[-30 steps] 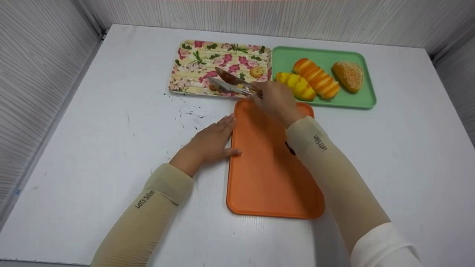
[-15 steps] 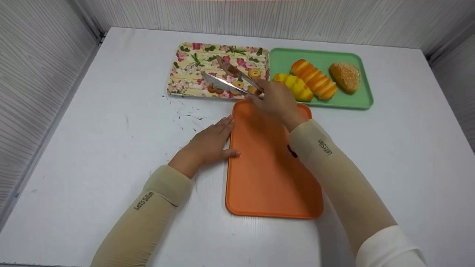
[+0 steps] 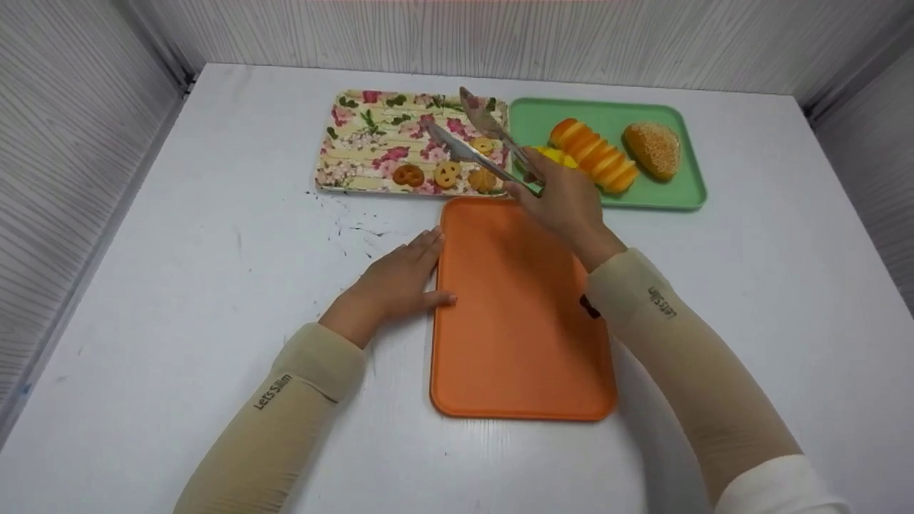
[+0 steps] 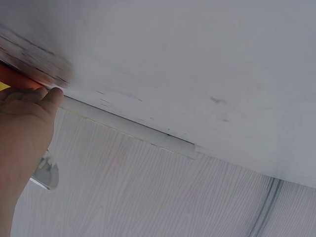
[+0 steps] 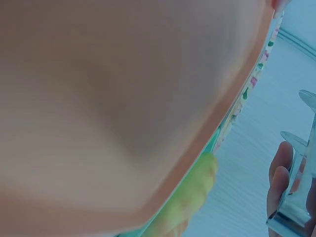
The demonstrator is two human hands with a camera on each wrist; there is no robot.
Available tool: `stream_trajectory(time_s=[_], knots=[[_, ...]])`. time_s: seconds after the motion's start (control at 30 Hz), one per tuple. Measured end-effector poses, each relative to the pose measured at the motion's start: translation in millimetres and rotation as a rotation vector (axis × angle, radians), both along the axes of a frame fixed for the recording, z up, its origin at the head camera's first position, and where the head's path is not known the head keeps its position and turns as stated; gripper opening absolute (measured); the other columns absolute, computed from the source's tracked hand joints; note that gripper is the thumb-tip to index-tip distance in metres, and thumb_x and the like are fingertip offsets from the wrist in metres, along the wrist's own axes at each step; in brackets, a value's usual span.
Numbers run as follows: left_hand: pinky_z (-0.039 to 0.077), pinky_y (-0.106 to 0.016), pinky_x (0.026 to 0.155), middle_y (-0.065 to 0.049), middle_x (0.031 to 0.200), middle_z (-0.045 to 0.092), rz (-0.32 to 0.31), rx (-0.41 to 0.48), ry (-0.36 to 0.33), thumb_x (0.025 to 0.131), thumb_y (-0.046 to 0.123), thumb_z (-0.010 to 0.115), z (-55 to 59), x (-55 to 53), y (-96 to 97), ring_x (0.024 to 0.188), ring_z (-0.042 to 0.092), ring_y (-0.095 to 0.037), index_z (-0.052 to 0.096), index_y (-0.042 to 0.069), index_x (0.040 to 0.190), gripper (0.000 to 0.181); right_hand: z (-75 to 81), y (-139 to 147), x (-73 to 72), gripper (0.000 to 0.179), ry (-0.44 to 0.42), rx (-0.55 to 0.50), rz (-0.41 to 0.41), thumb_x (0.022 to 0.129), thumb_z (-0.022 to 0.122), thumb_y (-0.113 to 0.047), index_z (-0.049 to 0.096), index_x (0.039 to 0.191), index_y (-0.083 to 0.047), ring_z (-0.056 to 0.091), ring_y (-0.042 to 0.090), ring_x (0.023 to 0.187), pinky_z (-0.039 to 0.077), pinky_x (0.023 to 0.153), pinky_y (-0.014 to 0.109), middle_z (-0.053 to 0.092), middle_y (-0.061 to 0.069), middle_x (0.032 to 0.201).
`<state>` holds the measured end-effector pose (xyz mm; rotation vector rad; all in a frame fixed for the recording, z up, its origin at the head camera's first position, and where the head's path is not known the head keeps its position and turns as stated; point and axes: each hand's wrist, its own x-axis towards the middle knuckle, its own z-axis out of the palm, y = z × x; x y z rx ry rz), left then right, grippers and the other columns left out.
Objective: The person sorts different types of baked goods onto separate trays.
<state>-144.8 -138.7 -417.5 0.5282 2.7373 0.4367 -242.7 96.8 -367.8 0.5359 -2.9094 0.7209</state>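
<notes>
My right hand [image 3: 564, 203] grips metal tongs [image 3: 465, 151], whose arms are spread apart with nothing between their tips. The tongs hang over the right part of a floral tray [image 3: 357, 146]. On that tray lie several cookies, among them a brown pretzel-shaped one [image 3: 408, 175] and a pale round one [image 3: 447, 174]. My left hand [image 3: 389, 282] rests against the left edge of an orange tray [image 3: 521, 350], fingers straight and thumb over the rim. The right wrist view shows the fingers around the tongs [image 5: 296, 202].
Behind the right hand stands a green tray [image 3: 678, 194] with a sliced orange loaf [image 3: 593, 155], a yellow sliced piece [image 3: 557, 155] partly hidden by the hand, and a sesame bun [image 3: 653, 150]. A patterned wall [image 3: 428, 36] borders the white table's [image 3: 214, 321] far side.
My right hand has moved right with the tongs, swinging them off the front cookies, which now show. The left hand stays on the orange tray's edge. The head view has shifted slightly.
</notes>
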Motion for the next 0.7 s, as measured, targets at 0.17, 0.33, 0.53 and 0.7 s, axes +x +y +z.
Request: stream_trajectory(time_s=[0.17, 0.33, 0.53, 0.7], knots=[[0.017, -0.041, 0.114, -0.003, 0.159, 0.001, -0.001, -0.001, -0.007, 0.089, 0.062, 0.05, -1.4, -0.9, -1.4, 0.144, 0.005, -0.021, 0.01, 0.007, 0.153, 0.094, 0.6, 23, -3.2, 0.064, 0.024, -0.041, -0.045, 0.089, 0.062, -0.047, 0.046, 0.144, -0.017, 0.06, 0.025, 0.072, 0.046, 0.06, 0.04, 0.068, 0.009, 0.106], [0.016, -0.041, 0.114, -0.004, 0.159, 0.002, -0.006, -0.007, -0.004, 0.089, 0.063, 0.049, -2.3, -1.5, -2.1, 0.144, 0.005, -0.02, 0.01, 0.006, 0.153, 0.094, -2.7, 54, -10.5, 0.06, 0.066, -0.071, -0.095, 0.09, 0.063, -0.045, 0.051, 0.14, -0.012, 0.062, 0.028, 0.075, 0.047, 0.061, 0.044, 0.069, 0.011, 0.099], [0.015, -0.04, 0.114, -0.005, 0.159, 0.002, -0.006, 0.0, -0.002, 0.089, 0.063, 0.049, -2.3, -1.4, -1.4, 0.144, 0.004, -0.02, 0.009, 0.006, 0.153, 0.095, -5.7, 92, -19.3, 0.064, 0.027, -0.092, -0.191, 0.09, 0.059, -0.051, 0.052, 0.138, -0.011, 0.063, 0.035, 0.086, 0.049, 0.07, 0.051, 0.068, 0.016, 0.102], [0.016, -0.04, 0.114, -0.004, 0.159, 0.002, 0.002, 0.002, -0.003, 0.088, 0.064, 0.05, -2.3, -1.7, -0.2, 0.144, 0.005, -0.02, 0.01, 0.007, 0.153, 0.095, -4.0, 121, -21.9, 0.074, 0.018, -0.07, -0.258, 0.089, 0.054, -0.057, 0.044, 0.144, -0.009, 0.061, 0.039, 0.089, 0.048, 0.075, 0.054, 0.066, 0.02, 0.107]])
